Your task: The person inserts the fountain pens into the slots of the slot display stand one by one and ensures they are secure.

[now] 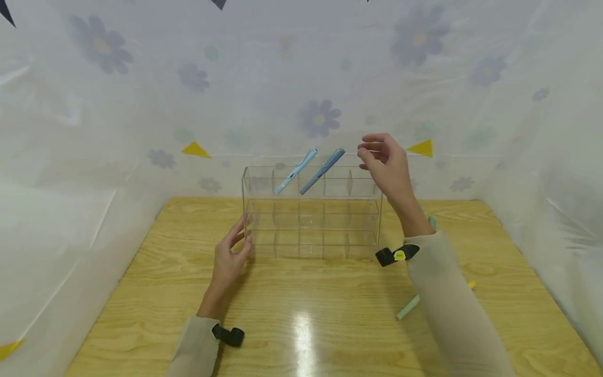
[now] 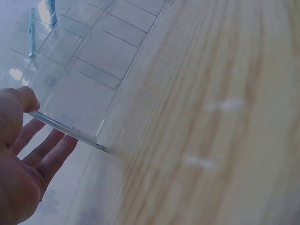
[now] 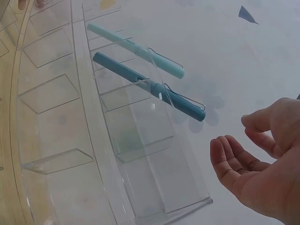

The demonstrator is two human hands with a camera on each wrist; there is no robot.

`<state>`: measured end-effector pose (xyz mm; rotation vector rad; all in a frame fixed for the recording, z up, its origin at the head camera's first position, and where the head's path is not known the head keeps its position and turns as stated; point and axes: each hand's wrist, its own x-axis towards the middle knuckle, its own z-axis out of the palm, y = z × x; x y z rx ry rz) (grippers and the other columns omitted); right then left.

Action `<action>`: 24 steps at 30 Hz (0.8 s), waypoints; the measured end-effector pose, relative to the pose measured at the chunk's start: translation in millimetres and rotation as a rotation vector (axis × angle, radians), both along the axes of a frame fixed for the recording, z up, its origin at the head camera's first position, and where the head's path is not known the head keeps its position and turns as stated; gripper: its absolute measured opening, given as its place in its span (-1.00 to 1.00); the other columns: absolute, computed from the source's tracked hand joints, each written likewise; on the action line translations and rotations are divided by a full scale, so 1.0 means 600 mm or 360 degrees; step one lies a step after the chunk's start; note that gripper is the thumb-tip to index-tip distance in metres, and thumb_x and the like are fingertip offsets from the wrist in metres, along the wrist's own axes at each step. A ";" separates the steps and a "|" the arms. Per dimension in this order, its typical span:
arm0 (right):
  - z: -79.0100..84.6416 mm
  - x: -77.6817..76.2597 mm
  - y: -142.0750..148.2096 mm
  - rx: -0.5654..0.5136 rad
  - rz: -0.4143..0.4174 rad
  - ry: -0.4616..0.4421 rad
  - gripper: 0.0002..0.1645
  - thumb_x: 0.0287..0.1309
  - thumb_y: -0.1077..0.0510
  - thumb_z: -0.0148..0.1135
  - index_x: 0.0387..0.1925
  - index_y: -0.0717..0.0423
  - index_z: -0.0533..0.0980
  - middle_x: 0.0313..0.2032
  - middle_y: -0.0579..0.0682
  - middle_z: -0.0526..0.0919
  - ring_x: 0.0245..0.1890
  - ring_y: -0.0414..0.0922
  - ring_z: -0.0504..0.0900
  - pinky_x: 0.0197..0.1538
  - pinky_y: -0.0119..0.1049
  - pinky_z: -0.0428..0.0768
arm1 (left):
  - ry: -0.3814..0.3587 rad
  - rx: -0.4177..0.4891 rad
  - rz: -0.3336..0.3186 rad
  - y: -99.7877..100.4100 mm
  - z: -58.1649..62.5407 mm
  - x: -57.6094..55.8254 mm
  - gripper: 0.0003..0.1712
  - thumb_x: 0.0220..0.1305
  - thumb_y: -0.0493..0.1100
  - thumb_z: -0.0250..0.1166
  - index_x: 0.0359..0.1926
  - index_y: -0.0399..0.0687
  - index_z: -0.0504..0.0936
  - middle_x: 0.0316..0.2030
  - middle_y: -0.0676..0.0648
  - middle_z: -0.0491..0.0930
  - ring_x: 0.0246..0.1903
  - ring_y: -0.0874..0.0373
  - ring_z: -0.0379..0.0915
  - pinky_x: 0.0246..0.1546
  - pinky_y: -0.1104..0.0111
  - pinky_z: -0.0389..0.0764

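Observation:
A clear plastic organizer (image 1: pixel 311 221) with three tiers of compartments stands upright on the table. Two pens lean in its top tier, a light blue pen (image 1: pixel 297 171) and a darker blue pen (image 1: pixel 322 171) to its right. My left hand (image 1: pixel 231 256) grips the organizer's left side panel, thumb in front and fingers behind, as the left wrist view shows. Beyond the top right corner, my right hand (image 1: pixel 387 165) is raised, its fingers loosely bent. In the right wrist view a gap shows between thumb and fingertips, with nothing held.
On the wooden table (image 1: pixel 282 303), a pale green pen (image 1: pixel 408 307) lies partly under my right forearm in the head view, with a yellow piece (image 1: pixel 471 285) showing beyond the sleeve. A green object (image 1: pixel 432 222) shows behind the right wrist. A flowered sheet (image 1: pixel 264 78) encloses the table.

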<state>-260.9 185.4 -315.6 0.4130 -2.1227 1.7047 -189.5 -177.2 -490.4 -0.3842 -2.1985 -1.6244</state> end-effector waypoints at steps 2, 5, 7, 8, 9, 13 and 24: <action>0.001 0.011 0.007 -0.0006 -0.0014 0.0021 -0.67 0.43 0.20 0.23 0.16 0.20 0.53 0.05 0.23 0.63 -0.06 -0.14 0.68 -0.04 -0.34 0.70 | 0.0010 0.0005 -0.0001 -0.001 -0.003 -0.001 -0.34 0.42 -0.46 0.21 0.49 -0.09 0.39 0.40 -0.16 0.42 0.20 -0.23 0.53 0.19 0.02 0.54; 0.001 0.030 0.019 -0.0008 -0.0031 0.0043 -0.70 0.43 0.21 0.23 0.13 0.20 0.54 0.04 0.24 0.64 -0.08 -0.14 0.68 -0.05 -0.37 0.69 | 0.0025 0.0001 0.0005 0.001 -0.003 0.000 -0.34 0.41 -0.49 0.20 0.48 -0.12 0.40 0.39 -0.19 0.44 0.18 -0.26 0.54 0.17 0.14 0.56; 0.000 0.041 0.027 -0.0009 -0.0043 0.0059 -0.71 0.43 0.22 0.23 0.12 0.19 0.56 0.01 0.23 0.65 -0.10 -0.14 0.69 -0.07 -0.38 0.70 | 0.0034 -0.0012 0.0012 0.004 0.002 0.002 -0.35 0.41 -0.51 0.19 0.48 -0.18 0.39 0.38 -0.24 0.43 0.17 -0.30 0.53 0.16 0.16 0.56; -0.001 0.047 0.031 -0.0015 -0.0048 0.0064 -0.71 0.43 0.23 0.24 0.12 0.18 0.56 0.00 0.23 0.65 -0.11 -0.14 0.69 -0.07 -0.38 0.70 | 0.0035 -0.0017 0.0013 0.005 0.006 0.004 -0.35 0.40 -0.52 0.18 0.47 -0.22 0.38 0.38 -0.27 0.43 0.17 -0.32 0.52 0.15 0.14 0.56; -0.003 0.052 0.035 -0.0016 -0.0050 0.0073 -0.71 0.43 0.23 0.24 0.12 0.18 0.57 -0.02 0.22 0.65 -0.11 -0.14 0.69 -0.08 -0.39 0.70 | 0.0033 -0.0019 0.0010 0.008 0.014 0.008 -0.36 0.40 -0.53 0.18 0.47 -0.26 0.38 0.37 -0.30 0.42 0.17 -0.34 0.52 0.15 0.12 0.56; -0.016 0.074 0.048 -0.0048 -0.0047 0.0076 -0.72 0.43 0.23 0.24 0.11 0.19 0.58 -0.05 0.20 0.66 -0.12 -0.11 0.68 -0.10 -0.39 0.70 | 0.0005 -0.0030 -0.0006 0.015 0.042 0.021 -0.37 0.39 -0.55 0.17 0.45 -0.36 0.36 0.36 -0.36 0.41 0.19 -0.37 0.49 0.16 -0.04 0.53; -0.070 0.123 0.091 -0.0154 -0.0123 0.0000 -0.61 0.43 0.21 0.24 0.23 0.16 0.51 -0.01 0.20 0.66 -0.10 -0.11 0.68 -0.11 -0.41 0.69 | 0.0014 -0.0020 0.0014 0.004 0.001 0.004 -0.35 0.41 -0.50 0.19 0.48 -0.17 0.39 0.39 -0.22 0.42 0.16 -0.32 0.54 0.10 -0.07 0.57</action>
